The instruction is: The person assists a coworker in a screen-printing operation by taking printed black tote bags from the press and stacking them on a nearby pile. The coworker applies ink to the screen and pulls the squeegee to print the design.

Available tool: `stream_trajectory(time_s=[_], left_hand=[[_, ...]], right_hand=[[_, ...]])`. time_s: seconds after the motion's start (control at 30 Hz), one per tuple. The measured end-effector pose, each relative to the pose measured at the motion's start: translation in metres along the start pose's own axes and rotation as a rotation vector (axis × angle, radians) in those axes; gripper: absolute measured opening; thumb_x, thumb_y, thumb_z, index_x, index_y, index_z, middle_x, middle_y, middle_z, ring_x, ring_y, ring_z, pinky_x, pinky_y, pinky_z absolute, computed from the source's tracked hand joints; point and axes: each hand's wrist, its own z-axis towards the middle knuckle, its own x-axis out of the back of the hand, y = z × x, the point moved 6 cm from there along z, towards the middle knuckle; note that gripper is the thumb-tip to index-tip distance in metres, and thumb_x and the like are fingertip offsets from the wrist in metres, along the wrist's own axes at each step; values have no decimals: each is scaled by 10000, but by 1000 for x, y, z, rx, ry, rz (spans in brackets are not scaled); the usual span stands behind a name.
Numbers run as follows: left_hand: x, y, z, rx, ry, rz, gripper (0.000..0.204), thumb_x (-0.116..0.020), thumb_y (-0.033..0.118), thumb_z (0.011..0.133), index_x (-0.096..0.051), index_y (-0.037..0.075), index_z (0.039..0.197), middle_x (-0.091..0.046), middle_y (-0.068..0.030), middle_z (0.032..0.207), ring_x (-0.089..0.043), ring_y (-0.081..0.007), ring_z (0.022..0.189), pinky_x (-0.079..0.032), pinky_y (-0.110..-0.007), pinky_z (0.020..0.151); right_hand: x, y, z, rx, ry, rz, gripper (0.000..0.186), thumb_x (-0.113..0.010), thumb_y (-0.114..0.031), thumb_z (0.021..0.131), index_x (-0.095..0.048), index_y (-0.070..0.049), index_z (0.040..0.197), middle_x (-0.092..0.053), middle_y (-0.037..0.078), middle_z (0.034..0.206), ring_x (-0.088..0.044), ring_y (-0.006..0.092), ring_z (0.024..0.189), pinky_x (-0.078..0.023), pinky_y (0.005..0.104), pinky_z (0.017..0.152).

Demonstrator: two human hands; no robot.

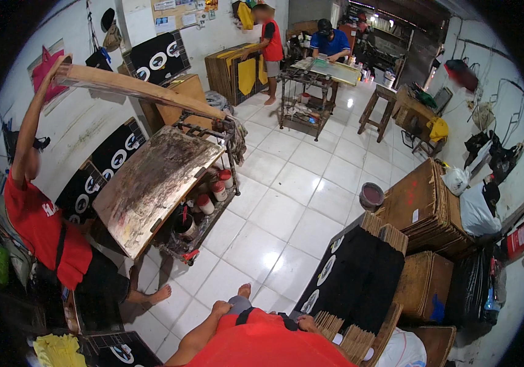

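Note:
My left hand (220, 307) hangs by my thigh, its fingers curled in and nothing seen in them. On the other side of my body, my right hand (306, 323) is also curled, small in view, with no held thing showing. It is nearest to a stack of boards (329, 324) covered with black cloth (360, 275) that bears round white prints. Black strap ends (245, 315) lie across my red shirt (268, 342) at the waist.
At left a person in red (48, 235) holds up a long wooden screen frame (146, 89) over a stained tilted table (158, 177); paint pots (205, 203) stand beneath. Two people work farther back, one at a table (329, 70). Board stacks (415, 196) and a bucket (372, 195) are right.

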Motion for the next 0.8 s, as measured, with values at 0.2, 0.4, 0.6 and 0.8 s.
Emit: stream_trajectory(time_s=[0.2,0.4,0.6,0.8], left_hand=[[-7,-8,15,-123,-7,164,396,-596,388,717,-674,57,921,-624,-167,1007,-593,-285,965,-450,-353,846],[-10,-10,18,-96,-6,185,410,-589,391,718,-670,41,914,-626,-174,995,-594,-301,956,-452,-364,835],[0,3,-8,-14,-8,118,424,-600,390,711,-664,29,924,-625,-175,998,-592,-300,959,-453,-361,835],[-3,4,-7,-27,7,93,428,-607,392,713,-661,39,949,-615,-178,1026,-581,-298,986,-445,-357,853]], right_hand=[[-2,-1,-8,-3,9,-422,266,-552,-213,759,-664,-156,993,-626,114,1049,-584,267,992,-456,372,846],[-4,15,8,5,31,-418,259,-645,-312,693,-687,-182,912,-661,93,908,-625,240,865,-486,347,769],[4,-3,0,38,41,-344,218,-603,-217,719,-690,-129,899,-671,97,868,-636,217,813,-494,336,736],[0,0,25,172,42,-282,159,-575,-127,742,-671,-44,837,-661,100,772,-629,191,665,-504,311,610]])
